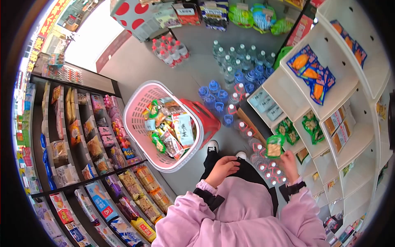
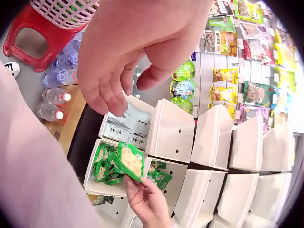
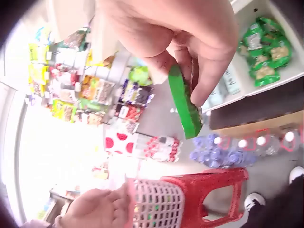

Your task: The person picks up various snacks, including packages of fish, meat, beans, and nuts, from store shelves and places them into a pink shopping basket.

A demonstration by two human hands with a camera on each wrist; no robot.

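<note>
My right hand [image 1: 289, 165] pinches a green snack packet [image 1: 274, 146] by its edge, with a clear window showing pale pieces inside. In the right wrist view the packet [image 3: 183, 102] is seen edge-on between thumb and fingers. Seen from the left wrist, it is held over a white bin of similar green packets [image 2: 104, 168]. My left hand [image 1: 224, 169] hovers in front of my body, fingers loosely bent and holding nothing. A pink-and-white basket [image 1: 133, 113] filled with mixed snack packets stands ahead of me to the left, on a red stool [image 1: 210, 123].
White shelf bins [image 1: 271, 88] rise on my right, some holding blue packets [image 1: 308, 68]. Bottles with blue caps [image 1: 214, 86] and several clear bottles [image 1: 257, 148] stand on the floor beside them. Dark shelves of snacks [image 1: 88, 136] line the left side.
</note>
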